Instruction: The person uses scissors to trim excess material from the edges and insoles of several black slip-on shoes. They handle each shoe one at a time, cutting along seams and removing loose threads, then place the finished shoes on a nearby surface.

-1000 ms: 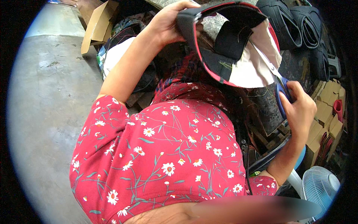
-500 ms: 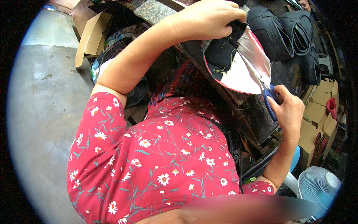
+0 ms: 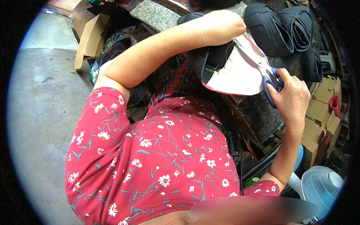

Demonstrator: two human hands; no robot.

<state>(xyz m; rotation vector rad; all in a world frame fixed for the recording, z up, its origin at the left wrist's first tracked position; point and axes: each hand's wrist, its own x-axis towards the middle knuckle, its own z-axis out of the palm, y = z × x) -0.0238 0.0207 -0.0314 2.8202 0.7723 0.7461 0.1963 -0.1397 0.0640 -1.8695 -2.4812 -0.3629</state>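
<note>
My left hand [image 3: 221,26] grips the top of a black shoe upper [image 3: 210,60] that has a pale lining flap [image 3: 236,73] with a red edge. My right hand [image 3: 292,97] holds blue-handled scissors [image 3: 270,84], whose blades lie against the right side of the pale lining. The piece is held above my lap, over my red flowered dress [image 3: 157,157].
Several black shoe uppers [image 3: 285,30] lie at the upper right. An open cardboard box [image 3: 90,37] stands at the upper left beside a grey stone slab [image 3: 153,15]. Folded cartons [image 3: 318,116] and a white fan [image 3: 322,187] sit at the right. Grey concrete floor [image 3: 41,112] spreads left.
The shoe upper has been turned and lowered toward my lap. My left hand moved right over its top, and my right hand brought the scissors up against the lining.
</note>
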